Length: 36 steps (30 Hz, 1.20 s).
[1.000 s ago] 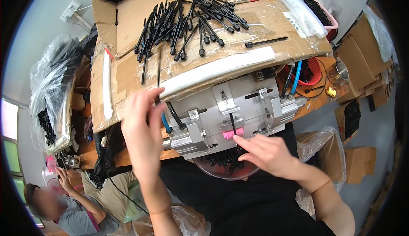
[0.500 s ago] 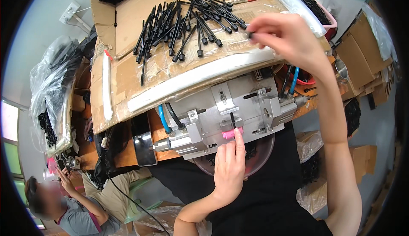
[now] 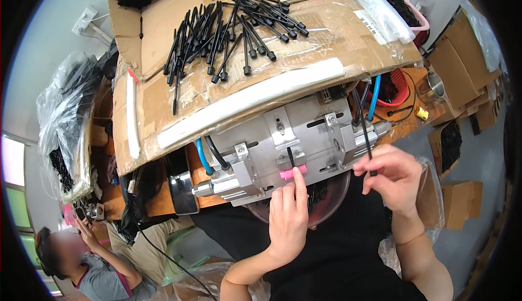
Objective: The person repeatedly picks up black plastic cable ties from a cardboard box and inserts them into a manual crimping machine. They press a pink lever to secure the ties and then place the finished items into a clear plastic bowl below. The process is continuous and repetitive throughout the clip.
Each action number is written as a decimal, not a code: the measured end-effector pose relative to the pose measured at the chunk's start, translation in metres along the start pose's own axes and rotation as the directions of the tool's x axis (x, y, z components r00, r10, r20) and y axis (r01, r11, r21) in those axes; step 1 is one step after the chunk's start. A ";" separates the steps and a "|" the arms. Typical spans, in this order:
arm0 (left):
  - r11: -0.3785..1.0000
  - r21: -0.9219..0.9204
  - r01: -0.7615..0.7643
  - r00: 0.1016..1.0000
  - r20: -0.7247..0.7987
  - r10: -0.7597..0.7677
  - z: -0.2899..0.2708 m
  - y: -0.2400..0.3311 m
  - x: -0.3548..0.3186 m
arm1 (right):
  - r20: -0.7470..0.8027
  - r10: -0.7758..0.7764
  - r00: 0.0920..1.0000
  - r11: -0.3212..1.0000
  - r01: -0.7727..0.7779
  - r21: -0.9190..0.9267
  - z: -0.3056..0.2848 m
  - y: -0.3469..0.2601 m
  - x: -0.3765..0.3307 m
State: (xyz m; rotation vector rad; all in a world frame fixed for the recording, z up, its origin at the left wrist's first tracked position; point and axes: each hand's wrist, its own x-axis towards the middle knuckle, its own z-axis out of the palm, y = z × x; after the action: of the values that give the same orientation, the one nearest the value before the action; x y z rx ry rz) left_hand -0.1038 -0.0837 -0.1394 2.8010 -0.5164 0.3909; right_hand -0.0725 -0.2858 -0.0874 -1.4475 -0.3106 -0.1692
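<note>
My left hand [image 3: 288, 222] lies at the front of a metal clamping fixture [image 3: 253, 120], its index finger stretched out and the fingertip on a small pink block [image 3: 288, 174]. A short black rod [image 3: 291, 156] runs from that block toward the plate behind it. My right hand [image 3: 394, 177] is raised to the right of the fixture, fingers pinched round a thin black rod [image 3: 367, 138] near its thicker, capped end. The rod's thin end points up and away from me. Many similar capped rods [image 3: 217, 40] lie in a pile on the cardboard beyond the fixture.
A cardboard sheet [image 3: 272, 97] overhangs the fixture's back. Blue air hoses [image 3: 374, 98] rise at both sides. Beneath the front edge is a translucent bowl [image 3: 337, 197]. A red basket [image 3: 401, 90] stands behind on the right. Another person [image 3: 103, 268] sits at the lower left.
My right hand has come down and toward me, from over the cardboard to beside the fixture, with a black rod in it. My left fingertip stays at the pink block.
</note>
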 end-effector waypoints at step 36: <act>0.994 -0.112 0.011 0.996 0.087 -0.002 -0.007 0.001 -0.003 | -0.014 -0.167 0.986 0.824 0.132 -0.551 0.028 0.006 0.013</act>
State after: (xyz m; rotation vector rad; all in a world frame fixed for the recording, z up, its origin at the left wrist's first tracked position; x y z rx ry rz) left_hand -0.1085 -0.0812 -0.1335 2.7191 -0.5307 0.2317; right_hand -0.0609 -0.2562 -0.0866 -1.9862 -0.3413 -0.4615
